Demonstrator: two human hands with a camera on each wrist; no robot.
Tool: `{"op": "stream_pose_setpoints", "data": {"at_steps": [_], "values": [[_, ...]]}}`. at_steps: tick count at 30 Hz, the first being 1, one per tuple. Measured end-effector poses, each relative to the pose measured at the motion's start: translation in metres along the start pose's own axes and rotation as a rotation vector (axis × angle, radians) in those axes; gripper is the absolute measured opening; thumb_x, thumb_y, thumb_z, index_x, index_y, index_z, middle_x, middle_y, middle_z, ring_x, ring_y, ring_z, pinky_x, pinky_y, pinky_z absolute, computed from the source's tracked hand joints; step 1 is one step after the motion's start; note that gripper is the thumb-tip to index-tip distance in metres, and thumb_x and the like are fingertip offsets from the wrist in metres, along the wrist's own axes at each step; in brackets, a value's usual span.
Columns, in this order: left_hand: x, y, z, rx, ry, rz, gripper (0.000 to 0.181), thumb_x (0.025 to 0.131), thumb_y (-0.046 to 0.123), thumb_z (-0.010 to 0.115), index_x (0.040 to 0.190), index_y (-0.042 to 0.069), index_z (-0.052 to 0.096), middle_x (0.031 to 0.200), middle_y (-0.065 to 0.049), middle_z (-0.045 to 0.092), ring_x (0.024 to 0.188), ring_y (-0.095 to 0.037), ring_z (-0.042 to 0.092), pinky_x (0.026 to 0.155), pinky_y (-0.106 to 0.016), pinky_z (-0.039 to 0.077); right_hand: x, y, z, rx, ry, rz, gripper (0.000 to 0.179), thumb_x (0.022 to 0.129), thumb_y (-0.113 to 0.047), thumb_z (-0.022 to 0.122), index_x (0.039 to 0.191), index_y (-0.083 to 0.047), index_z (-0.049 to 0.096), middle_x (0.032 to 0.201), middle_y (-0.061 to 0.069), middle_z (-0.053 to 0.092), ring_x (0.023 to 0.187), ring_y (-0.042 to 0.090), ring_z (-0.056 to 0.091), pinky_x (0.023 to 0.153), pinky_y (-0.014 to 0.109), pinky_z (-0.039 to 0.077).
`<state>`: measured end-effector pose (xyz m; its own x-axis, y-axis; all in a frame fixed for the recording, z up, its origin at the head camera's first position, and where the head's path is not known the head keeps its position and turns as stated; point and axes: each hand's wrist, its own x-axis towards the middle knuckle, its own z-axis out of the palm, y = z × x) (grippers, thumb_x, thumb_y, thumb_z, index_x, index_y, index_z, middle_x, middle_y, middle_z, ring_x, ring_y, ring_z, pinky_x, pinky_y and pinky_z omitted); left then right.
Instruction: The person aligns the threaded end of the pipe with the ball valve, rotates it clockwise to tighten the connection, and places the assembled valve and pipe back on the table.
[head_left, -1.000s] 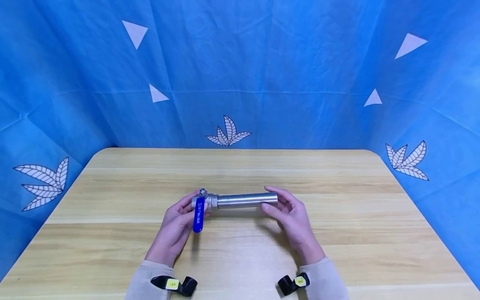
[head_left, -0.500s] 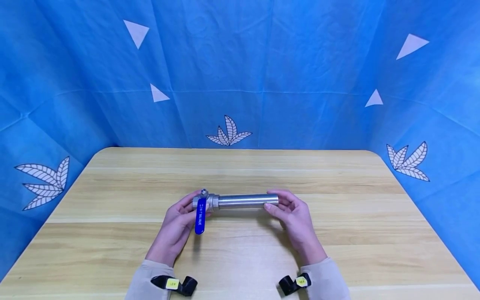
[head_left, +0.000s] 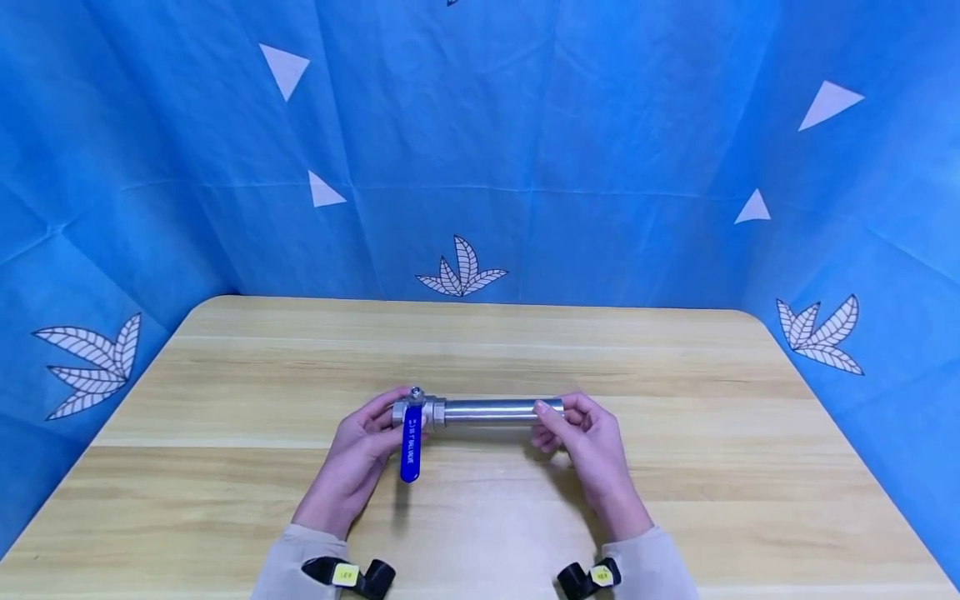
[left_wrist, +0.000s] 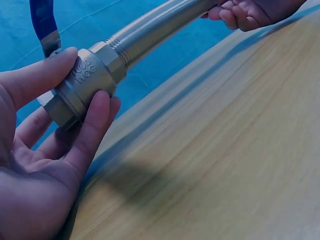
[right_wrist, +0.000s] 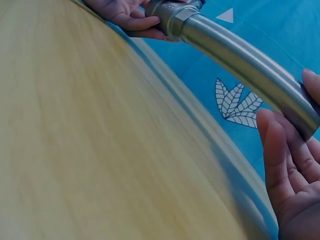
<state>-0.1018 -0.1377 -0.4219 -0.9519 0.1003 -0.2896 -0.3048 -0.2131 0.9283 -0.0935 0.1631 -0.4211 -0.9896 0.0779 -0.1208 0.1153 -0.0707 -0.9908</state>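
A steel ball valve (left_wrist: 82, 82) with a blue lever (head_left: 411, 446) is joined to a straight steel pipe (head_left: 491, 411); a few threads show at the joint in the left wrist view. My left hand (head_left: 358, 450) grips the valve body between thumb and fingers. The lever points toward me, crosswise to the pipe. At the pipe's far right end, my right hand (head_left: 592, 442) pinches it with the thumb on the near side and fingers behind and below. Both pieces are held level above the table, their shadow beneath.
A wooden table (head_left: 480, 350) with rounded back corners lies under the hands. Blue cloth (head_left: 450, 125) with white triangles and leaf prints hangs behind and at both sides. Black wrist cameras (head_left: 367, 575) are strapped over the sleeves.
The valve and pipe sit slightly lower and further right in the head view, which has tilted a little. My right thumb and fingers have shifted their hold on the pipe's end. The left hand keeps its grip.
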Motion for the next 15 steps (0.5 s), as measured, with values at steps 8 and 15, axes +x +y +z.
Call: {"op": "stream_pose_setpoints", "data": {"at_steps": [8,15], "values": [[-0.0004,0.0006,0.0014,-0.011,0.022,-0.011,0.064,0.099,0.002,0.071,0.158,0.009,0.05,0.154,-0.016,0.059,0.123,-0.011,0.068,0.104,-0.024,0.059,-0.0007,-0.0003,0.0009,0.022,-0.011,-0.012,0.028,0.099,-0.011,0.077,0.121,0.002,0.065,0.087,0.0,0.08,0.075,0.017,0.076,0.074,0.03,0.066],[-0.0007,0.0003,0.0001,-0.039,0.018,-0.019,0.066,0.1,0.002,0.07,0.161,0.009,0.046,0.161,-0.018,0.051,0.126,-0.01,0.066,0.105,-0.025,0.06,-0.0022,-0.0011,-0.0019,0.06,-0.081,-0.052,0.056,0.089,0.003,0.082,0.141,-0.001,0.063,0.12,-0.002,0.079,0.108,0.013,0.077,0.082,0.019,0.062]]}}
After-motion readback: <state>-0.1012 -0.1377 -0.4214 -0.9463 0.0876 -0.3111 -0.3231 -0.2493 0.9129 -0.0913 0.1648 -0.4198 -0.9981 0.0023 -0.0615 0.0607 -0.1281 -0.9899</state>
